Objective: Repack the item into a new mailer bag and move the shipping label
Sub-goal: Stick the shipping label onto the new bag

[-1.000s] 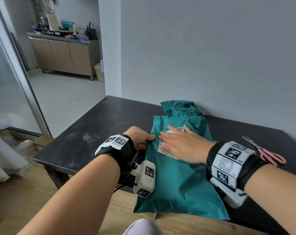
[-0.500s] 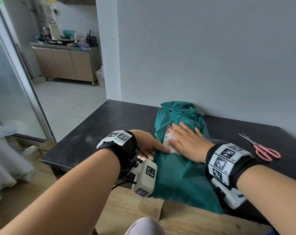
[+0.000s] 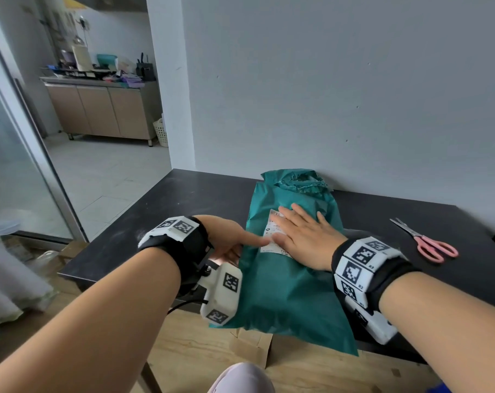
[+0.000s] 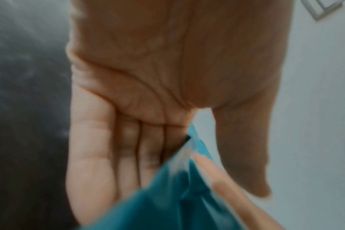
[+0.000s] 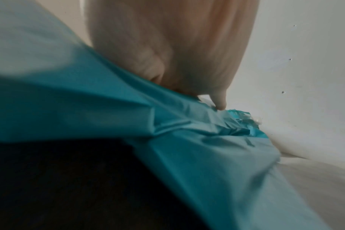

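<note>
A teal mailer bag (image 3: 286, 279) lies lengthwise on the dark table (image 3: 184, 199), its near end hanging over the front edge. A white shipping label (image 3: 271, 235) sits on its top face. My right hand (image 3: 303, 236) lies flat on the label with straight fingers, pressing it down. My left hand (image 3: 235, 239) is at the bag's left edge, thumb on top near the label; in the left wrist view the straight fingers (image 4: 108, 155) lie along the underside of the teal bag (image 4: 167, 194). A crumpled teal bag (image 3: 297, 180) lies behind, by the wall. The right wrist view shows the palm (image 5: 177, 54) on teal plastic (image 5: 187, 140).
Pink-handled scissors (image 3: 427, 242) lie on the table to the right. The grey wall runs right behind the table. A piece of brown cardboard (image 3: 252, 347) lies on the wooden floor under the bag's overhanging end. A doorway at left leads to a room with cabinets (image 3: 99, 109).
The right hand has slid up and away over the label, from its near part to its far part. The left thumb moved onto the bag beside the label.
</note>
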Demonstrator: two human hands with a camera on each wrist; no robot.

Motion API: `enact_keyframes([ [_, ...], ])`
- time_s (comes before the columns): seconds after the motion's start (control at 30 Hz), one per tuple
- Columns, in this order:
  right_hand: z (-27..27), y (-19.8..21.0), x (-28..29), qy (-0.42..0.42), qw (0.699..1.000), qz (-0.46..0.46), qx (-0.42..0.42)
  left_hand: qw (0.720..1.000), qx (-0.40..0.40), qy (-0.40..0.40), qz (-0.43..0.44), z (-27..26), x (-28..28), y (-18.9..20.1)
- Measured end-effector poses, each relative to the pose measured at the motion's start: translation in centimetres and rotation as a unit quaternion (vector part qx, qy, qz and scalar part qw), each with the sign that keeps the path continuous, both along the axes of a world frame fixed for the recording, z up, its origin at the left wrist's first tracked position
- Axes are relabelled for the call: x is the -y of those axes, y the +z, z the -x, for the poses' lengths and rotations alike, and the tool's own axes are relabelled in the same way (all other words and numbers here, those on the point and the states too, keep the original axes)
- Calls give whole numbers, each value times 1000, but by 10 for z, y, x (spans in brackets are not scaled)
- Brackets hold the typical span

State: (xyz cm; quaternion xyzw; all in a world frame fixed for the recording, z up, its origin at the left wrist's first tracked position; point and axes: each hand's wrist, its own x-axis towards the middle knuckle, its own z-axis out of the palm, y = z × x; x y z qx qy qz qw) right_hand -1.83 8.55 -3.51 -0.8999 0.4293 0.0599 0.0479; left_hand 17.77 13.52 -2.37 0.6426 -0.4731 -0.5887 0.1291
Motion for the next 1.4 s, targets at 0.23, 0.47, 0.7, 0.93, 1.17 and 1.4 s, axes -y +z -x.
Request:
enact_keyframes([
  [0.23,5,1,1,-1,1000,-19,13,1000,14,23,12,10,11,0],
  [0.47,30,15,15,-62,997,-16,40,937,190,80,282,6,24,33],
  [0.7,27,12,6,-9,999,-36,-15,917,295,-225,145,54,36,21],
  [0.93,30,10,9,-18,999,-47,-9,931,305,-83,184,30,39,18],
  [1.17,35,10,8,-18,998,-55,-1,952,225,131,161,24,54,13],
  [1.4,33,17,11,-11,998,-55,3,953,258,82,136,42,72,25],
])
